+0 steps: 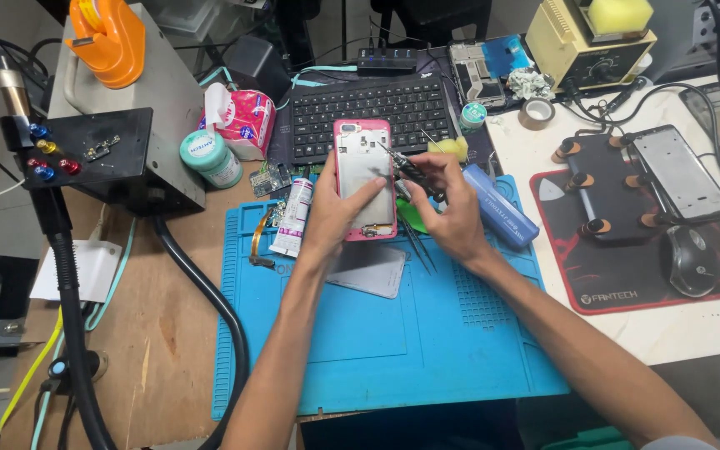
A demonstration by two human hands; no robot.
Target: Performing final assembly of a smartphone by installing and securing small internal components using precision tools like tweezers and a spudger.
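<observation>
1. The left hand (337,212) held the pink phone frame (364,179) upright over the blue mat (393,333), fingers wrapped behind it and the thumb pressed across its inner face.
2. The right hand (452,208) was pinched together on a dark tool (406,167), its tip touching the frame's upper right edge, at about 1 o'clock on the frame.
3. The frame was already open: its pale inner plate showed, with no screen or back cover on it. Judging by that, the strip-down was well along and work inside the shell was under way.
4. A grey flat panel (368,271) lay on the mat at 6 o'clock from the frame, set aside.
5. A white tube (293,217) lay at 9 o'clock and a blue cylinder (500,207) at 3 o'clock, both untouched.
6. Tweezers (417,246) rested on the mat beneath the right hand.
7. A keyboard (372,108) sat on the worktop at 12 o'clock.
8. What remained inside the frame was too small to tell.
</observation>
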